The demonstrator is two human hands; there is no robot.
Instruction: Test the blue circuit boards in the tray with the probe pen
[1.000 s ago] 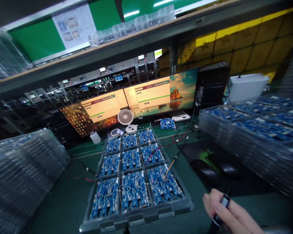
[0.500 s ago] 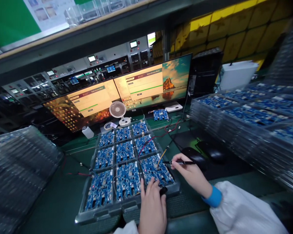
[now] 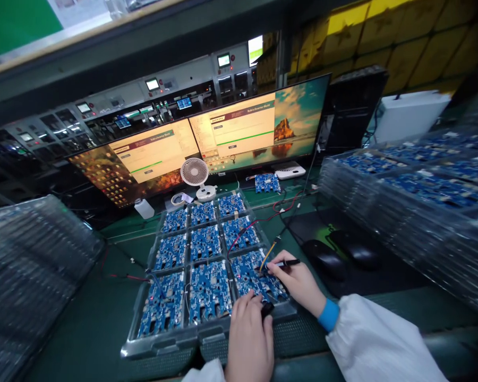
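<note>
Right hand (image 3: 300,281): fingers clamped on pen (image 3: 289,263), over circuit board (image 3: 247,276) at tray (image 3: 159,346)'s 4 o'clock. Left hand (image 3: 250,337): fingers closed round black piece (image 3: 267,309). Pen likely light, stiff; grip low on barrel. Board probably rigid, fragile; edges only.

Dim room here, with two monitors (image 3: 159,159) (image 3: 258,127) glowing warm against dark surroundings; soft blur smears the tray stacks (image 3: 35,265) at left, and straight shelf edges (image 3: 83,45) slant across the wide view.

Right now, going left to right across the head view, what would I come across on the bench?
Left stack of clear trays, white bottle, small fan, loose blue board, right stack of board-filled trays.
</note>
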